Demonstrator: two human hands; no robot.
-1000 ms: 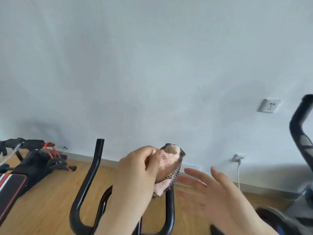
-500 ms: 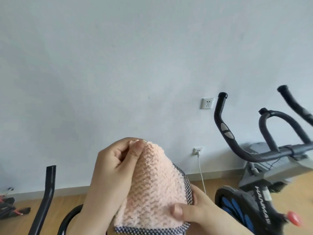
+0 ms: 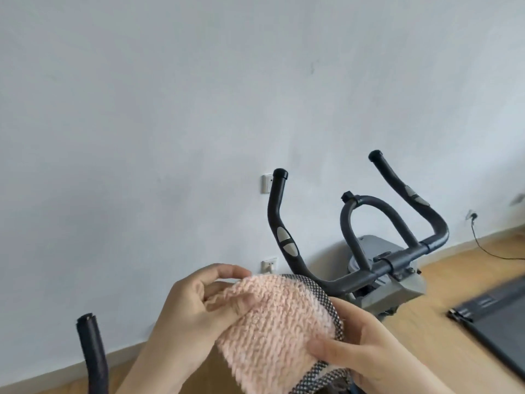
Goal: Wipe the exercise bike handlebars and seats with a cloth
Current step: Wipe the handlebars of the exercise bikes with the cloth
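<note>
Both hands are closed on a pink cloth (image 3: 275,331) with a dark checked border, held up near the camera: the left hand (image 3: 193,311) pinches its upper left edge and the right hand (image 3: 363,348) grips its lower right side, thumb on the front. The cloth touches no part of a bike. Behind it, farther off, stand the grey handlebars (image 3: 274,206) of an exercise bike, and cloth and hands hide the bike's lower part, leaving a grey housing (image 3: 397,291) showing under the crossbar. At near left rises a second black bar end (image 3: 92,354). Two sockets (image 3: 267,184) sit on the white wall (image 3: 170,109). On the wooden floor (image 3: 443,285) to the right lies a dark flat slab (image 3: 494,314), blurred, perhaps a mat, with a thin cable (image 3: 488,248) beyond it
</note>
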